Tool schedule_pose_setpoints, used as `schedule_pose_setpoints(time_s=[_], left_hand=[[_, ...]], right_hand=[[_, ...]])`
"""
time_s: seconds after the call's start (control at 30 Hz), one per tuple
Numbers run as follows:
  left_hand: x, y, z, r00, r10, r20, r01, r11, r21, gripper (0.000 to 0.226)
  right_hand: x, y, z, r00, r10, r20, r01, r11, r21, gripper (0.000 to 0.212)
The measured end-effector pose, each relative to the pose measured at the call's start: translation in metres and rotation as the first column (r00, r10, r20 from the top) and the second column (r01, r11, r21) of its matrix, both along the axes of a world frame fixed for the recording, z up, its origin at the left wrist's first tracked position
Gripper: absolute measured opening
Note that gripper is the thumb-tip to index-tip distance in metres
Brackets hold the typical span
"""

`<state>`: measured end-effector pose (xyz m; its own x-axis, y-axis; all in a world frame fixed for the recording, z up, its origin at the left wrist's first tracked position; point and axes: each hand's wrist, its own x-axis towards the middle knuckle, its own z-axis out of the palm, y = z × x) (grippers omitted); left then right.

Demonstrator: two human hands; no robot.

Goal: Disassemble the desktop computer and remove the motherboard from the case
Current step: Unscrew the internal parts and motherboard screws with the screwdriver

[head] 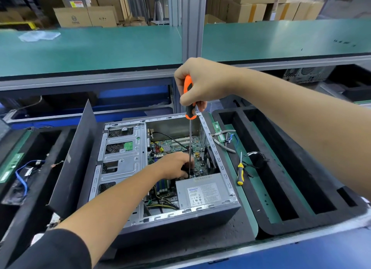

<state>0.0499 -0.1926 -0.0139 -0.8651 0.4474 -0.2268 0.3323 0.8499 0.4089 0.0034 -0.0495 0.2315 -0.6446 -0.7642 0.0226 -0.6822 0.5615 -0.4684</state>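
Observation:
The open desktop case [180, 211] lies on its side on black foam. Inside it I see the green motherboard [176, 146], a silver drive cage [122, 158] on the left and a grey power supply [204, 192] at the near right. My right hand [208, 81] grips the orange-and-black handle of a long screwdriver [190, 140], held upright above the case. Its tip touches the motherboard just beyond the power supply. My left hand [172, 165] reaches into the case, its fingers curled round the lower shaft near the tip.
A black side panel [76, 162] leans against the case's left side. A yellow-handled screwdriver [240, 173], loose cables and memory sticks [217, 131] lie on the black foam tray [301, 168] to the right. Another foam tray with a blue cable [22, 176] sits on the left.

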Motion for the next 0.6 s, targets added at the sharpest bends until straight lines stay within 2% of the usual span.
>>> schedule_pose_setpoints(time_s=[0.43, 0.6], left_hand=[[0.0023, 0.0030, 0.0001, 0.999, -0.014, 0.052, 0.009, 0.996, 0.087, 0.030], [0.0008, 0.0044, -0.0004, 0.995, -0.006, 0.101, -0.006, 0.992, 0.122, 0.019]], right_hand=[[0.0025, 0.0033, 0.0001, 1.000, -0.016, 0.008, 0.016, 1.000, -0.011, 0.010], [0.0026, 0.0055, 0.0029, 0.999, -0.021, 0.038, 0.022, 0.999, -0.029, 0.009]])
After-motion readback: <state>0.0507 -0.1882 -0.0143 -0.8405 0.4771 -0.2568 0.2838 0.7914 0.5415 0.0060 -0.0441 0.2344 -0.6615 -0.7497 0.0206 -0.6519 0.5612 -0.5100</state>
